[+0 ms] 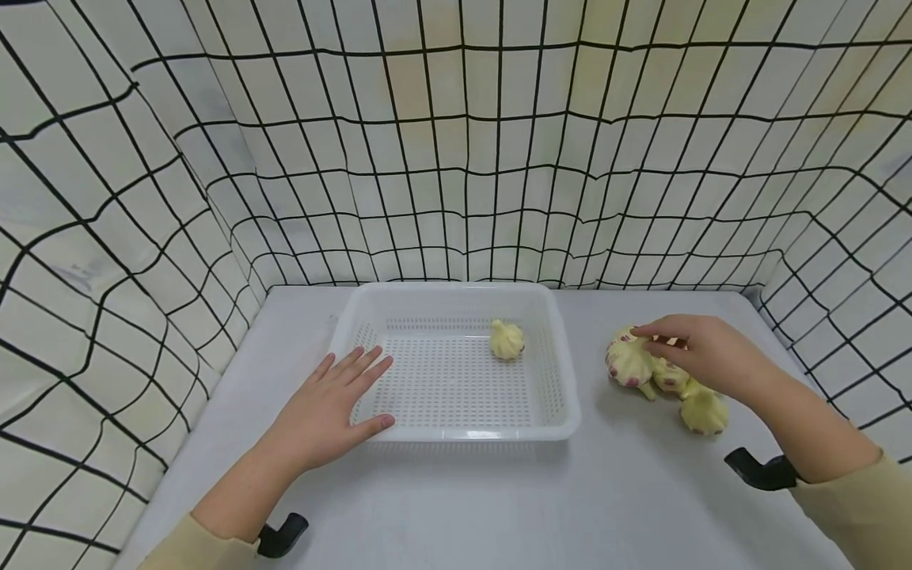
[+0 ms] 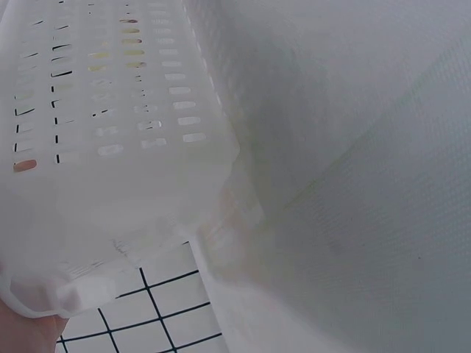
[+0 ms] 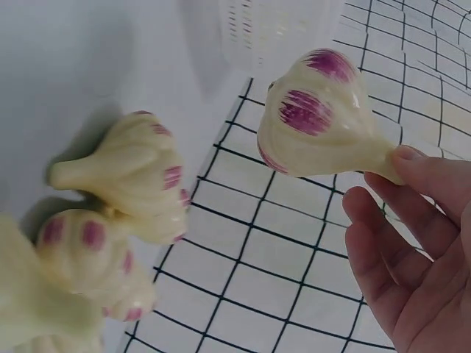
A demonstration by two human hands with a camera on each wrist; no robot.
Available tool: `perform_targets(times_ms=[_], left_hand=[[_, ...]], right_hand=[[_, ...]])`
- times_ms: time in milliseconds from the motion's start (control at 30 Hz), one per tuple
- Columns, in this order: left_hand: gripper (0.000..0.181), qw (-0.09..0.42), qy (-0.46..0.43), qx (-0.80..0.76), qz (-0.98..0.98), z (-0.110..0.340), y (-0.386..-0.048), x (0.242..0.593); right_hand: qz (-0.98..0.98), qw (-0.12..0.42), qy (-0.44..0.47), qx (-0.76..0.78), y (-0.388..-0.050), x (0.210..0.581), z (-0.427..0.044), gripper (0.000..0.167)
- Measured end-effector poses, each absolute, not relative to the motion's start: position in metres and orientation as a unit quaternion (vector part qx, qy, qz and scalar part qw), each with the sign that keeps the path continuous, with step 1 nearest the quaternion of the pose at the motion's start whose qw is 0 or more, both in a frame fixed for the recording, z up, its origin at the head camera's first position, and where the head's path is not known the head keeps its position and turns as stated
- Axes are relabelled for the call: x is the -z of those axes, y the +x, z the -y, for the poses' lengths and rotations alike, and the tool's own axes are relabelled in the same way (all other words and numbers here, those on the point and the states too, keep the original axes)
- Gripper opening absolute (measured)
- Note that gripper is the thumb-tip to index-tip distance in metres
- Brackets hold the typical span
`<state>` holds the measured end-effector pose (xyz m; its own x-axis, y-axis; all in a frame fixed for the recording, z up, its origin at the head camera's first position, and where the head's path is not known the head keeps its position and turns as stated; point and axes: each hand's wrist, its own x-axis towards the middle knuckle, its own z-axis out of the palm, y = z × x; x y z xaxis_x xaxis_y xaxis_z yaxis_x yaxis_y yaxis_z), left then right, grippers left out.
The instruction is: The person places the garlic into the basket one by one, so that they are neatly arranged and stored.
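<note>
Garlic bulb (image 3: 316, 118) juts beyond right grip (image 1: 701, 352), pinched by stem (image 3: 374, 156); left grip (image 1: 328, 412) spread at basket rim (image 1: 470, 435).

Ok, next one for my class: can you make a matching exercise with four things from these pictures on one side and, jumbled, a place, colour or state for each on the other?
Column one
1. Left hand
2. Right hand
3. Basket
4. Lone garlic bulb

Column two
A. Pinches the held bulb by its stem
B. Inside, toward the far right corner
C. White, with rows of small holes
D. Spread out at the basket's left side

Right pairs: 1-D, 2-A, 3-C, 4-B
</note>
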<state>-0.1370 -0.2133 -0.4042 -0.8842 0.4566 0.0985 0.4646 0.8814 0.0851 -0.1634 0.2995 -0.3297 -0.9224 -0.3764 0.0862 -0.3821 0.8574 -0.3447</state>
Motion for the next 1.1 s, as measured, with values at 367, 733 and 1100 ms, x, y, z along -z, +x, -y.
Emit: perform_targets(times_ms=[367,733,1100], left_hand=[[0.083,0.041,-0.237,0.055,0.969,0.213,-0.137,0.403],[0.083,0.040,-0.239,0.055,0.969,0.212,-0.137,0.402],[0.083,0.044,-0.244,0.056,0.967,0.213,-0.137,0.403]], right_hand=[[0.962,0.007,0.206,-0.180,-0.194,0.300,-0.262,0.027],[0.953,0.000,0.241,-0.183,-0.225,0.287,-0.209,0.026],[0.946,-0.028,0.272,-0.173,-0.250,0.285,-0.156,0.028]])
